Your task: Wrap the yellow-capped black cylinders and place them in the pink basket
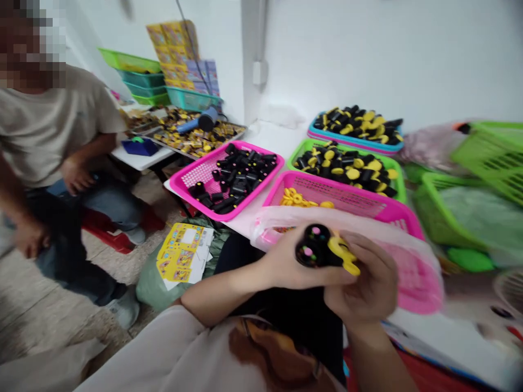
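Honestly, the bit I'd worry about here is the yellow piece (344, 255). My left hand (286, 264) is closed round the black tubes (312, 245), thumb running along underneath, dotted ends facing up at me, with most of the fingers hidden behind. My right hand (370, 277) is half curled around the yellow piece, and I can't tell if those fingers are properly pinching it or only resting against it. Can't tell if yellow and black are locked together either. The lot is up in the air between my hands, by the near edge of the pink basket (351, 193), where a see-through plastic bag (269, 218) hangs over the rim. So if the fit is loose and I push at a bad angle, I reckon the yellow bit could pop out sideways, being small and curvy. It'd probably end up in the folds of the bag or in my lap, or else in with the yellow rings (297, 197), where the matching colour would make it a pain to spot. Squeezing too hard on the left might also make those round tubes roll in my palm, and the floppy bag could snag a finger if I dip too low.
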